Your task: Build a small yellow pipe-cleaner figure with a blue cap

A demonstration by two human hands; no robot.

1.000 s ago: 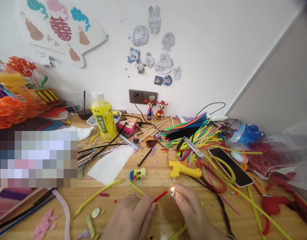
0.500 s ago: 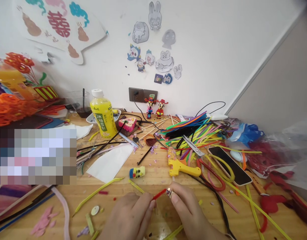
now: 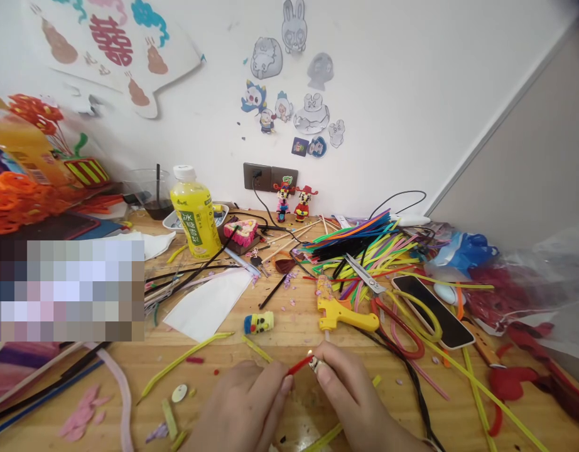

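The left fingers point(image 3: 276, 384) are pinching a red stick point(image 3: 299, 364) as the right fingers point(image 3: 328, 376) pinch a small metal lighter point(image 3: 316, 363), bringing it right up against the stick's end, just above the wooden table point(image 3: 289, 326).

White wall point(image 3: 393, 107) (cartoon paper cutouts point(image 3: 313, 113))

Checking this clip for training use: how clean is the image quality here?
Head view: a pixelated mosaic block hides the lower left; wide-angle distortion slants the pale wall corner; a dark blur intrudes at the top right. The left hand, right hand, red pipe cleaner and metal lighter look reasonably sharp, without strong glare.
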